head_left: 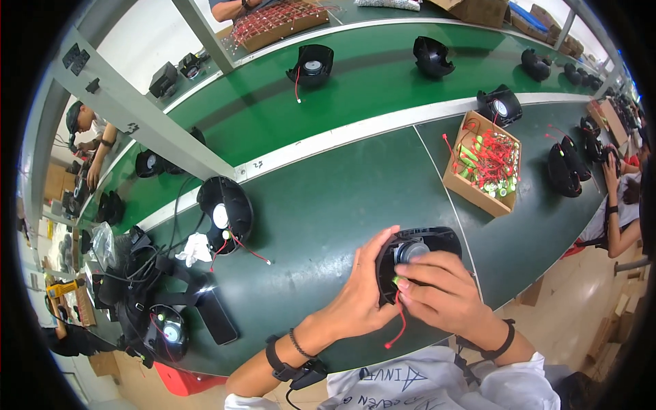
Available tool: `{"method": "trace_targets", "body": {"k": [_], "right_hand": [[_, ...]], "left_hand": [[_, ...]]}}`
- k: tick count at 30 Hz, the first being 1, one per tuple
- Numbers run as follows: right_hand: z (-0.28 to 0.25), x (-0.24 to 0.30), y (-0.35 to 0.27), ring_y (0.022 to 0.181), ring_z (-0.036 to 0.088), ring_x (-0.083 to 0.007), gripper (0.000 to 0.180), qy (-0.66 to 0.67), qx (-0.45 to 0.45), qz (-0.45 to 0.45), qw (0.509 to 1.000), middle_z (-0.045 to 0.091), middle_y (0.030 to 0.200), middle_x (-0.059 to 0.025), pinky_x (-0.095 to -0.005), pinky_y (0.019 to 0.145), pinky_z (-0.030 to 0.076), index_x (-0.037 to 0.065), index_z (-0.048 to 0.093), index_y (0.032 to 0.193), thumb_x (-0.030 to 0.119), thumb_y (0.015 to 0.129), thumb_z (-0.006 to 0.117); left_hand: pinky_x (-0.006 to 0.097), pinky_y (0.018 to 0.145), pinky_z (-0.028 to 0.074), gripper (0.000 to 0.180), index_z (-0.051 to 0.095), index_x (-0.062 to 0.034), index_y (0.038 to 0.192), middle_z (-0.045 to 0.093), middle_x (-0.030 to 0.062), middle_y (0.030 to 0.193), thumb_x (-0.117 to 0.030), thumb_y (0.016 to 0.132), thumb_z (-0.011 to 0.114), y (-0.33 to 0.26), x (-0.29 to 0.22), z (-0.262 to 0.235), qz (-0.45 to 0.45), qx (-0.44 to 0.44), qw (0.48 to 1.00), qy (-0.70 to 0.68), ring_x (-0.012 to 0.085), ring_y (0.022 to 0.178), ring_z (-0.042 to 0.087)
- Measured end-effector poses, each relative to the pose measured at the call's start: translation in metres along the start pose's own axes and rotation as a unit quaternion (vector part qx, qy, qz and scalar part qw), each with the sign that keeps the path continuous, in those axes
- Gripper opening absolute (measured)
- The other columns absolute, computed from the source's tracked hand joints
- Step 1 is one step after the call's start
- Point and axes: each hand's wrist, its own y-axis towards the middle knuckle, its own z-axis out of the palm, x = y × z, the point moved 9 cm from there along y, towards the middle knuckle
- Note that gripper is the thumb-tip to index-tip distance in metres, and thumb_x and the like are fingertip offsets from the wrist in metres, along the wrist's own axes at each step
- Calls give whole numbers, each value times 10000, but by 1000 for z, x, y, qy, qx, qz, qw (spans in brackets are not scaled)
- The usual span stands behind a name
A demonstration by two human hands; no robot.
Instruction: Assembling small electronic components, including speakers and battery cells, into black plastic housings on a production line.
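Observation:
Over the near edge of the green table, my left hand is wrapped round the left side of a black plastic speaker housing. A round silver-grey speaker shows in the middle of the housing. My right hand is closed at the housing's open side, fingertips pinching a small green battery. The right fingers hide most of that battery. A red wire with a small connector hangs from it, below the housing.
A cardboard box of green batteries with red wires stands ahead to the right. Another speaker housing and a dark phone lie to the left. Beyond the metal rail, a green conveyor belt carries more housings. Co-workers sit on both sides.

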Motion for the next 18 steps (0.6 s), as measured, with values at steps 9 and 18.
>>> {"method": "trace_targets", "body": {"k": [9,18], "right_hand": [[-12,-12,22,1396,512,-449,650,-30,119,79,989,505,1557,-191,-538,1124,450,186,706,1381,186,750,860],[3,-15,26,1158,671,-383,827,-59,115,153,980,650,1415,-186,-465,996,577,137,614,1505,257,732,879]], "left_hand": [[480,1243,367,1051,120,-20,1676,313,251,1650,-19,820,731,4,1,-20,-23,67,997,30,406,1516,396],[428,1086,552,744,305,7,1606,359,205,1633,78,891,496,-25,-35,-65,-267,-18,954,-136,363,1428,519]]}}
